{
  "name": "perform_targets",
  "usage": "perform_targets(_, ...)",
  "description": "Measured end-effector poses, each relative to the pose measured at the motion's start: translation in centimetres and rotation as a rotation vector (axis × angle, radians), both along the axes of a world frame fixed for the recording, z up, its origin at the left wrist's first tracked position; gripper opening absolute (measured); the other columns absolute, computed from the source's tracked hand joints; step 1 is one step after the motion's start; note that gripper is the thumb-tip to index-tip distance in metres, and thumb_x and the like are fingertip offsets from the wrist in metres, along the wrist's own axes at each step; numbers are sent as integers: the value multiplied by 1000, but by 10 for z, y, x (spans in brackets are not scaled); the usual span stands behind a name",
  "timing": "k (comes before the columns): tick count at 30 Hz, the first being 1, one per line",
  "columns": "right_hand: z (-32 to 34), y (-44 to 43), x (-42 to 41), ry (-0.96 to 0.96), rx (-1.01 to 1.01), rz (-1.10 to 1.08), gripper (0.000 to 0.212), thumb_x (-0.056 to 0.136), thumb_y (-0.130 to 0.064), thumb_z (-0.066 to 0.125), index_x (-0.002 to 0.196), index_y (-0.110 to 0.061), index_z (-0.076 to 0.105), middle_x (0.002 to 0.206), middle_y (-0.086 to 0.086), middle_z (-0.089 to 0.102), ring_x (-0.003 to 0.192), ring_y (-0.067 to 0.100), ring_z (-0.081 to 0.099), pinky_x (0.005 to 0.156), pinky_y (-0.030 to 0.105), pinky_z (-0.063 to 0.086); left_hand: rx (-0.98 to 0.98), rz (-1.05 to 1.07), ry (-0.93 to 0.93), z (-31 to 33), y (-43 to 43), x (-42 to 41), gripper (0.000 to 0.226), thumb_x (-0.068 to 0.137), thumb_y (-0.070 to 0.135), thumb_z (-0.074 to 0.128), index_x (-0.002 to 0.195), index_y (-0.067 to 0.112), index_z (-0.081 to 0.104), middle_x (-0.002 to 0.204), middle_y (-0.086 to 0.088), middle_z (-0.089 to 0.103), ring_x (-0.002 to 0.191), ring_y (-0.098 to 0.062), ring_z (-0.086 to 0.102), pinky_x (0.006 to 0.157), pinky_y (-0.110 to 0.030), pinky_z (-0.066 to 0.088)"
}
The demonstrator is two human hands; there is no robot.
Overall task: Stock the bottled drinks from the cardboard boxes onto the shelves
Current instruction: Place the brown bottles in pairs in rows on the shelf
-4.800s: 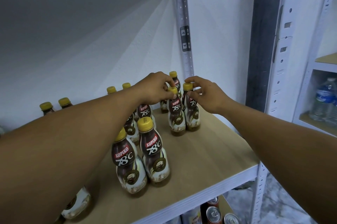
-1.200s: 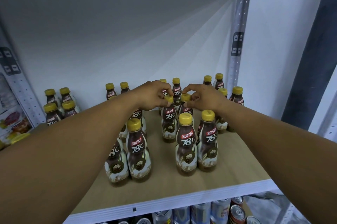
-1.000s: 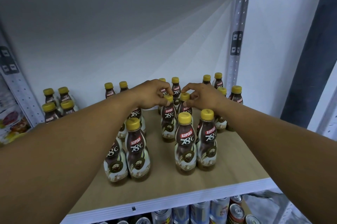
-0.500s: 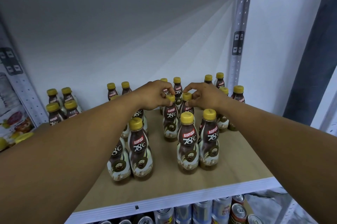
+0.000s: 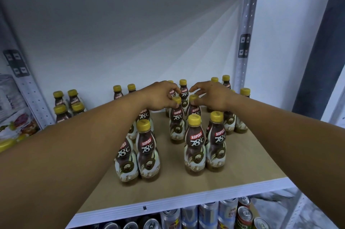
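Observation:
Several Kopiko 78°C coffee bottles with yellow caps stand on the wooden shelf (image 5: 248, 161). My left hand (image 5: 160, 96) pinches the cap of one middle bottle (image 5: 176, 122). My right hand (image 5: 212, 96) holds the cap of the bottle beside it (image 5: 194, 111) between thumb and fingers, with the index finger arched above the cap. Both bottles stand upright on the board, side by side and touching. In front of them are two closer pairs of bottles (image 5: 147, 150) (image 5: 195, 144). No cardboard box is in view.
More bottles stand in pairs along the back wall (image 5: 67, 98) (image 5: 225, 81) and at the right (image 5: 244, 94). A grey perforated upright (image 5: 244, 42) bounds the shelf on the right. Drink cans (image 5: 242, 215) fill the shelf below. Snack packs (image 5: 16, 124) lie at the far left.
Since 4.8 s ago my hands have come from the right rear corner to the shelf's middle. Over the last second both hands stay on the two caps, barely moving.

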State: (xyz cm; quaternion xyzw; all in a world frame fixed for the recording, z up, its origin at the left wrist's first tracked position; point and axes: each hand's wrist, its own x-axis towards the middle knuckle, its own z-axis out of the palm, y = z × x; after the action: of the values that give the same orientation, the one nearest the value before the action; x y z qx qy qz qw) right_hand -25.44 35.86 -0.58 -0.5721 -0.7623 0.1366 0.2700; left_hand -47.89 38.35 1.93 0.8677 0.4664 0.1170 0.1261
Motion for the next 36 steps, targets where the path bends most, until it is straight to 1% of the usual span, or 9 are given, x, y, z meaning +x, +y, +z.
perform_targets(4,11,-9,0,-17,0,-17,33,90,-41,75,120,-35,62,117,-5,66,102,10,63,89,29,52,21,14,-10,8,-7,-11,50,92,36,75,138,27,57,119,2,67,110,-17,64,98,-36,50)
perform_targets(8,22,-20,-1,-93,24,-66,35,90,-47,73,121,-36,63,122,-7,64,109,13,62,98,34,50,32,12,-21,19,-22,-25,38,93,38,73,129,28,63,115,4,67,106,-17,63,89,-32,50)
perform_targets(10,28,-31,-2,-113,33,-82,35,91,-48,72,122,-33,64,119,-7,64,106,13,61,98,33,50,38,14,-27,24,-31,-33,33,95,38,71,126,31,64,116,5,67,105,-17,63,91,-33,51)
perform_targets(12,33,-43,-5,-125,48,-89,35,92,-46,70,124,-32,65,115,-8,65,103,13,61,94,32,50,39,20,-40,29,-42,-42,31,95,39,70,125,32,64,117,5,68,105,-16,64,95,-35,52)
perform_targets(16,40,-65,-19,-121,61,-70,31,93,-44,69,122,-32,66,108,-10,69,101,13,62,82,29,48,37,38,-67,38,-63,-65,32,96,40,69,126,30,65,112,6,70,101,-13,66,90,-32,52)
perform_targets(25,52,-113,-79,-56,169,10,28,94,-40,68,118,-26,70,103,-9,70,98,8,65,90,30,53,32,53,-153,29,-103,-125,32,91,45,73,119,31,69,109,7,72,105,-14,67,98,-46,55)
perform_targets(29,44,-128,-107,-33,147,33,31,93,-39,70,121,-24,70,108,-5,70,102,10,65,95,30,52,14,79,-177,13,-119,-141,36,92,38,74,126,27,66,113,5,68,107,-14,64,100,-41,53)
perform_targets(33,20,-136,-130,-21,81,56,40,92,-40,72,129,-25,66,122,-3,67,105,8,62,99,34,51,-18,89,-227,-8,-128,-150,41,90,39,77,127,30,65,117,7,66,109,-13,63,100,-36,52)
perform_targets(36,2,-136,-140,21,32,47,49,90,-37,75,136,-29,61,129,-1,65,108,14,64,99,40,53,-35,98,-271,-25,-129,-151,45,87,37,80,129,31,64,117,5,66,106,-14,65,100,-38,52)
